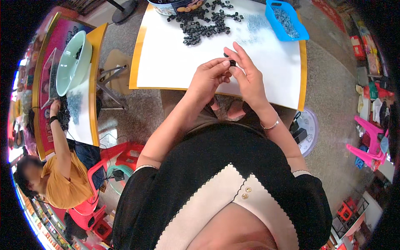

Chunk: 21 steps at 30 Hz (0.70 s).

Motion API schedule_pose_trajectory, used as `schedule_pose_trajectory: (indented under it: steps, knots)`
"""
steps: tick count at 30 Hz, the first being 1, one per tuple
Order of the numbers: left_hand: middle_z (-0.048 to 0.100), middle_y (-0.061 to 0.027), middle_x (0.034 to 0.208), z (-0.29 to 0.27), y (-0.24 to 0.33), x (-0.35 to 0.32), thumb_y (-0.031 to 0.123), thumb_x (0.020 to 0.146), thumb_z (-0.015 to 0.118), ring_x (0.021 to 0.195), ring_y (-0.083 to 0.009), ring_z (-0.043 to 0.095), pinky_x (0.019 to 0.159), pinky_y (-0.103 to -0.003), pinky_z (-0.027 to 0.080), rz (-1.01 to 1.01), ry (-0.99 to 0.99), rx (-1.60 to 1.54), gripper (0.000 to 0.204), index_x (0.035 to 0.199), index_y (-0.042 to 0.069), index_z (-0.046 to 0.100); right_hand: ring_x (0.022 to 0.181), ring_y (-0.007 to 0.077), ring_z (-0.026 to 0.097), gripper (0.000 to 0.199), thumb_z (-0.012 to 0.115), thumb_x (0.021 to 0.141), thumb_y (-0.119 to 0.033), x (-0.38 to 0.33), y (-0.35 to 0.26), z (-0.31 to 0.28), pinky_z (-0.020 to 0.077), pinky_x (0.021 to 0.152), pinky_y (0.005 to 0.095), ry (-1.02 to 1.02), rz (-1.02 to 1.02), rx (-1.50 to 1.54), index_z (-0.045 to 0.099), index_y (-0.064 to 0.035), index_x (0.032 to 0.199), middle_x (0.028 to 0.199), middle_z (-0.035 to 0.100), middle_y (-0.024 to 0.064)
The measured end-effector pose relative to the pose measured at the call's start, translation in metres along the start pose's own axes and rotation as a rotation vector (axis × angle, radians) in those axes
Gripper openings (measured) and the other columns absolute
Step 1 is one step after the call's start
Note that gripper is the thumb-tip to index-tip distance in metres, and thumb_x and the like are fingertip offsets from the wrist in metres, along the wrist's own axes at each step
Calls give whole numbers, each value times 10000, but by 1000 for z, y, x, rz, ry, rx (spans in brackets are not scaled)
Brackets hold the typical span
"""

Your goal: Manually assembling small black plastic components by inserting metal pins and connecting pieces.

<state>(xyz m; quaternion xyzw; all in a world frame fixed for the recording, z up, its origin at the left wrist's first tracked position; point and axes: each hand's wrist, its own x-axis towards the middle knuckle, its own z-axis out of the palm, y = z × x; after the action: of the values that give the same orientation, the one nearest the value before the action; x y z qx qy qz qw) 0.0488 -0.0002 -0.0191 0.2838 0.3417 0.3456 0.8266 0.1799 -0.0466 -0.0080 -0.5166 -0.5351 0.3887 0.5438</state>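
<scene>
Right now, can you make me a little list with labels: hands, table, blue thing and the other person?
left hand: pinching a small black piece
right hand: thumb close to the same piece; grip unclear
table: white top, yellow edge
on table: pile of black pieces, scattered translucent bits
blue tray: upper right, holding more bits
other person: mustard top, one hand at the second table, near a pale green basin

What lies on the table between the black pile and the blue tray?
Small bluish pieces, scattered over the white table, lie between the black pile and the blue tray; the head view shows this.
</scene>
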Motion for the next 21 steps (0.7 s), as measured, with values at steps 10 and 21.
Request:
schedule_pose_trajectory:
  steps: [10,21]
  knots:
    - [589,-50,856,-4,4,-12,99,896,552,747,-115,559,665,-230,484,12,-35,-127,216,1067,-32,565,956,226,557,205,628,760,-36,0,-4,-7,467,825,320,75,-203,-318,651,-75,960,990,582,81]
    - [590,-57,888,-20,10,-27,11,830,587,767,-136,575,718,-242,497,-68,120,79,212,1036,-33,570,733,206,574,145,599,790,-51,-6,18,-33,467,682,297,97,-79,-455,604,-24,933,860,589,96]
